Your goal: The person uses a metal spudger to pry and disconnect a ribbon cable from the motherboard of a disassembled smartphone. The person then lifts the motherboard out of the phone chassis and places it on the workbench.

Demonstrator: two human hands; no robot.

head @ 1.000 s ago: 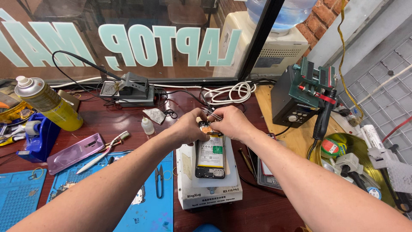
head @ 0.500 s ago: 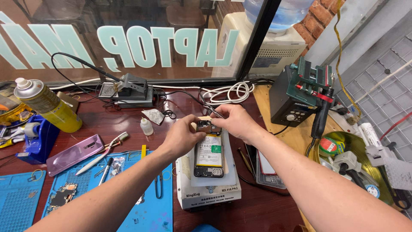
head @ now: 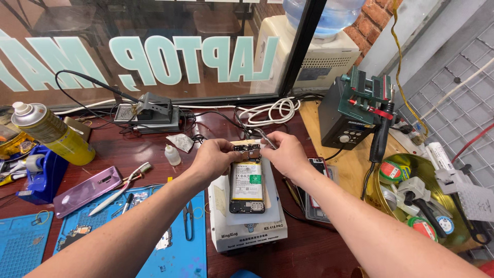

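Leaning over the bench, the person works on an opened phone (head: 247, 186) lying back-up on a white heating pad unit (head: 247, 231) in the middle of the dark red table (head: 128, 149). Left hand (head: 213, 158) pinches the upper left corner of the phone, fingers closed on its edge near the exposed board. Right hand (head: 286, 152) holds thin metal tweezers (head: 266, 139) in a tight pinch, tips down at the phone's top end — touching or just above, can't tell. Left of the unit lies a blue work mat (head: 170, 252) with small scissors (head: 188, 226), and a purple phone (head: 87, 190) farther left. A yellow spray can (head: 54, 135) lies tilted at far left. A soldering station (head: 355, 110) stands right of the hands, solder reels in a tray (head: 411, 170) beyond it.
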